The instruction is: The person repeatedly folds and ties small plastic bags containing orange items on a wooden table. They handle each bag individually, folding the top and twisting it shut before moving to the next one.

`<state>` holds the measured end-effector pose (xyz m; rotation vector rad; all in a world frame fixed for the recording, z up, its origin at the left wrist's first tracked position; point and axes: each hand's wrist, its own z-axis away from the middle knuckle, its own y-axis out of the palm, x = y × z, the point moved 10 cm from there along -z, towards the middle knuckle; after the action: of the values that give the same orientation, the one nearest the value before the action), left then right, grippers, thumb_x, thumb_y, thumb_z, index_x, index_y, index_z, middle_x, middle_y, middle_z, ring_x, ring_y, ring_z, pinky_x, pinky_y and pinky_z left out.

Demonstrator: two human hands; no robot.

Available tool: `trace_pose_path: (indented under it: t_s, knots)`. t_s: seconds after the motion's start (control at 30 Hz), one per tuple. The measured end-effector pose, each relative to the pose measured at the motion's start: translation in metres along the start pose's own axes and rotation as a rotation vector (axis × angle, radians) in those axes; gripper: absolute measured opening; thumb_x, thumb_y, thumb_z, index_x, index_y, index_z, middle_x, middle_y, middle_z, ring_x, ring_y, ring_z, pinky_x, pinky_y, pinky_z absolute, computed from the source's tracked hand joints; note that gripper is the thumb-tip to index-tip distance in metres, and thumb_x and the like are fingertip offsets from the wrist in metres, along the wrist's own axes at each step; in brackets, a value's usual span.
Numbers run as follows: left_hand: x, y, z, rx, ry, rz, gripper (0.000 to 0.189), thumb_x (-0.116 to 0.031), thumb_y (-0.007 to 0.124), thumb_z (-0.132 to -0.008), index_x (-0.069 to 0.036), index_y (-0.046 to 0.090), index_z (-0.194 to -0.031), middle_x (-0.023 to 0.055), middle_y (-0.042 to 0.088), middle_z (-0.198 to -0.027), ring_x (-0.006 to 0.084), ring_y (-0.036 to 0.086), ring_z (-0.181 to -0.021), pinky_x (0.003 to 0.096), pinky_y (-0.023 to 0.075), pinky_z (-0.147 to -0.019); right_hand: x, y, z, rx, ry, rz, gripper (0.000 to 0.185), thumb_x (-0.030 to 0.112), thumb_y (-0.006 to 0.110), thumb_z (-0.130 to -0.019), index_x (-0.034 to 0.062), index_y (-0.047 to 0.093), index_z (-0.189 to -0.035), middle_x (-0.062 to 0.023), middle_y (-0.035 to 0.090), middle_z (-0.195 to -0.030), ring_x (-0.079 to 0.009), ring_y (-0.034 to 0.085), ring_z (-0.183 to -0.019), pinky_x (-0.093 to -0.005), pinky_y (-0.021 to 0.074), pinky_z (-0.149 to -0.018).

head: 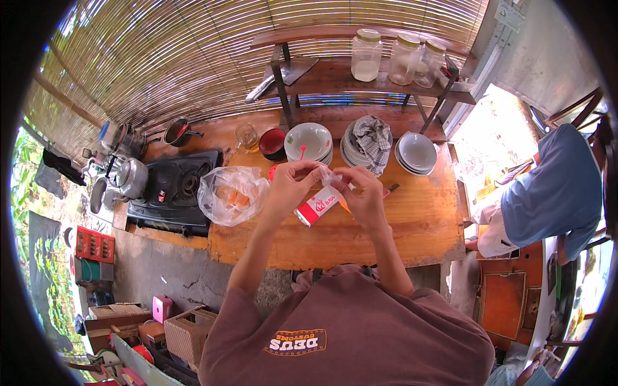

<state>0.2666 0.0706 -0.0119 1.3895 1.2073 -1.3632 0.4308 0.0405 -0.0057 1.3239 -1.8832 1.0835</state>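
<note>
Both my hands meet above the wooden table, pinching a small clear plastic bag (329, 176) between them. My left hand (297, 181) has its thumb and fingers on the left side of the plastic, and my right hand (359, 188) grips its right side. Just below them on the table lies a red and white packet (316, 207) bearing writing. Something orange beside the packet is partly hidden by my right hand. To the left of my left forearm rests a translucent plastic bag (233, 195) with orange-brown pieces inside.
Behind my hands stand white bowls (309, 140), stacked plates with a checkered cloth (372, 135), and more bowls (417, 152). A black gas stove (174, 188) with a metal kettle (133, 177) is at left. Glass jars (365, 55) stand on the shelf. A person in blue (555, 193) sits at right.
</note>
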Motion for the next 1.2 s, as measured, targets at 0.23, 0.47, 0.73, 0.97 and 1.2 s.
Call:
trace_pose_path:
  t_s: [0.23, 0.47, 0.73, 0.97, 1.2]
  knots:
    - [-0.006, 0.001, 0.005, -0.078, 0.107, -0.162, 0.011, -0.010, 0.067, -0.097, -0.003, 0.071, -0.104, -0.0031, 0.065, -0.081, 0.0034, 0.055, -0.072, 0.0219, 0.0452, -0.067, -0.003, 0.002, 0.002, -0.016, 0.001, 0.059, 0.013, 0.006, 0.080, -0.076, 0.0033, 0.067, -0.080, -0.0065, 0.063, -0.082, -0.0269, 0.059, -0.079, -0.0384, 0.0435, -0.079]
    - [-0.016, -0.013, 0.000, -0.032, 0.091, -0.150, 0.020, -0.016, 0.068, -0.098, -0.003, 0.065, -0.112, -0.0057, 0.057, -0.075, 0.0026, 0.049, -0.066, 0.0211, 0.0390, -0.058, -0.010, -0.020, 0.001, -0.130, 0.005, 0.035, 0.022, 0.005, 0.081, -0.080, 0.0003, 0.059, -0.080, -0.0072, 0.062, -0.084, -0.0193, 0.059, -0.077, -0.0305, 0.0470, -0.073]
    - [0.011, 0.013, 0.000, 0.104, -0.080, 0.021, 0.031, -0.019, 0.068, -0.098, -0.002, 0.065, -0.124, 0.0017, 0.070, -0.087, 0.0060, 0.063, -0.081, 0.0211, 0.0509, -0.069, -0.029, -0.010, 0.006, -0.042, 0.144, -0.040, 0.023, 0.010, 0.080, -0.084, 0.0001, 0.060, -0.083, -0.0051, 0.066, -0.088, -0.0149, 0.059, -0.082, -0.0298, 0.0476, -0.078]
    - [0.018, 0.012, -0.006, 0.052, -0.066, 0.138, 0.022, -0.014, 0.071, -0.095, 0.003, 0.072, -0.110, 0.0051, 0.074, -0.093, 0.0075, 0.066, -0.080, 0.0215, 0.0542, -0.072, -0.024, 0.009, 0.011, 0.106, 0.169, -0.288, 0.018, 0.012, 0.078, -0.086, 0.0025, 0.070, -0.098, -0.0040, 0.070, -0.090, -0.0129, 0.061, -0.082, -0.0295, 0.0466, -0.075]
    - [0.015, -0.002, -0.002, 0.099, -0.147, 0.078, 0.020, -0.011, 0.080, -0.086, 0.003, 0.074, -0.098, 0.0057, 0.075, -0.090, 0.0066, 0.067, -0.076, 0.0199, 0.0528, -0.065, -0.019, -0.007, 0.006, -0.033, 0.053, -0.035, 0.010, 0.007, 0.079, -0.081, 0.0037, 0.071, -0.086, -0.0035, 0.066, -0.083, -0.0141, 0.058, -0.076, -0.0293, 0.0436, -0.073]
